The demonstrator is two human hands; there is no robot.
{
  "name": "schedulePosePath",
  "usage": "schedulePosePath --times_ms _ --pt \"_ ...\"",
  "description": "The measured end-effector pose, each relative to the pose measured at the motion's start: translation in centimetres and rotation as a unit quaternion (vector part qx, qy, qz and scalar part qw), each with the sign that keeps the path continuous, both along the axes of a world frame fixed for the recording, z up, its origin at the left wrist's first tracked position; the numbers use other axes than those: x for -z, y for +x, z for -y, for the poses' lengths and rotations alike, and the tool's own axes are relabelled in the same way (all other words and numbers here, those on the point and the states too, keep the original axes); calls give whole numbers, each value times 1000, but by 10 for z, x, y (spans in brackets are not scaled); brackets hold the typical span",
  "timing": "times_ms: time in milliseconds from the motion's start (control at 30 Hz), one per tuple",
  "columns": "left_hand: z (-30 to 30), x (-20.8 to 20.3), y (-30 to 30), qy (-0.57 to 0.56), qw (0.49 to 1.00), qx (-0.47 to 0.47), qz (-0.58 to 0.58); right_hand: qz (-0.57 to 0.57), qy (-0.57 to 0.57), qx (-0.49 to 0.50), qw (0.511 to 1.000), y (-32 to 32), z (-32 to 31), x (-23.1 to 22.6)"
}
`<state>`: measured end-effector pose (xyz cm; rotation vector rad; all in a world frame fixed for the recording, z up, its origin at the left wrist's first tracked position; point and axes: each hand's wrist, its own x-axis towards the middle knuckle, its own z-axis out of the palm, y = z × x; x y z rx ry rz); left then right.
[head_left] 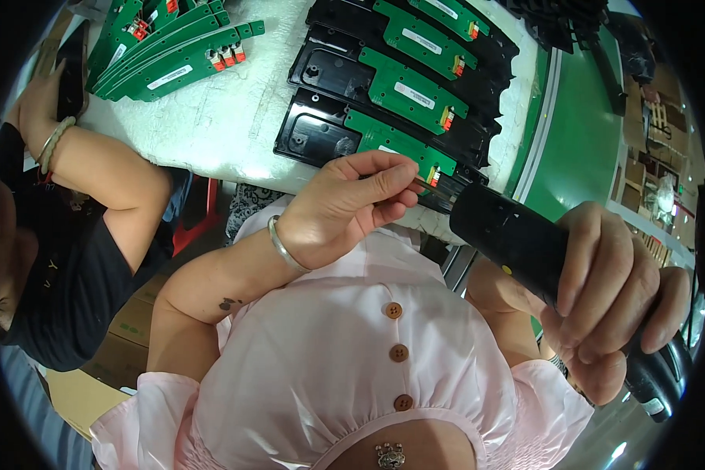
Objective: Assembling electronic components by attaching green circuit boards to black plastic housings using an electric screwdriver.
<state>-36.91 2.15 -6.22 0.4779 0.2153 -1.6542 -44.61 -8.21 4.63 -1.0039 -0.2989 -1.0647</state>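
Note:
My right hand (614,286) wraps round a black cylindrical electric screwdriver (503,235), held tilted with its thin bit (425,185) pointing left. At the end of that bit, the thumb and forefinger of my left hand (340,200) are pinched together. Whatever small thing may be between them is hidden. Just beyond my hands lies the nearest black plastic housing (307,129), fitted with a green circuit board (360,125) that has a white label and an orange-and-white connector (434,174). My left hand and the screwdriver overlap its near edge.
Several similar housings with boards (384,86) lie in a row behind it on a white padded surface (188,129). Loose green boards (164,74) are stacked at the far left. A co-worker's arm (106,168) rests at the left. A green surface (579,133) runs along the right.

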Motion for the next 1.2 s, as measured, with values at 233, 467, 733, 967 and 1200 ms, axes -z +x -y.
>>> schedulePosePath --times_ms 233,467,733,967,1200 --pt "2 -3 -1 -15 999 30 -13 -153 -139 -33 978 -21 15 -14" --pt "-2 -11 -6 27 996 58 -69 -226 -130 -9 965 -1 23 13" --pt "-16 -3 1 -43 992 112 36 -289 -102 82 948 13 31 34" --pt "-10 -3 -2 -30 992 104 69 -360 -98 98 923 16 29 31" --pt "-7 -1 4 27 994 57 84 -382 -107 87 914 29 26 31"
